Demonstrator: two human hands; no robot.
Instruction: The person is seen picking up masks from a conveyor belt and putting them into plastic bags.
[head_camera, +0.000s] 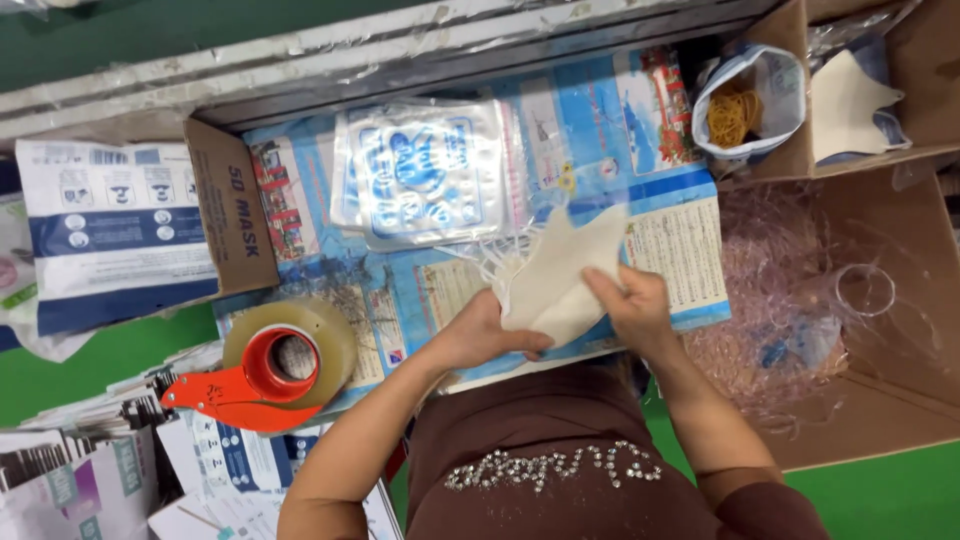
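Note:
Both my hands hold a stack of cream folded face masks (560, 275) with white ear loops hanging at its left. My left hand (480, 335) grips the stack's lower left edge from underneath. My right hand (635, 305) presses its right side with fingers on top. The stack hovers over a blue printed sheet (600, 130) that covers the work surface. Just beyond the masks lies a pile of clear plastic pouches with blue print (420, 170).
A red tape dispenser with a tan tape roll (275, 365) sits at the left. A cardboard box (230, 205) holds white and blue packets. At the right, a bag of rubber bands (738, 105), a box with a mask (850, 100), and a carton of clear plastic wrap (800, 300).

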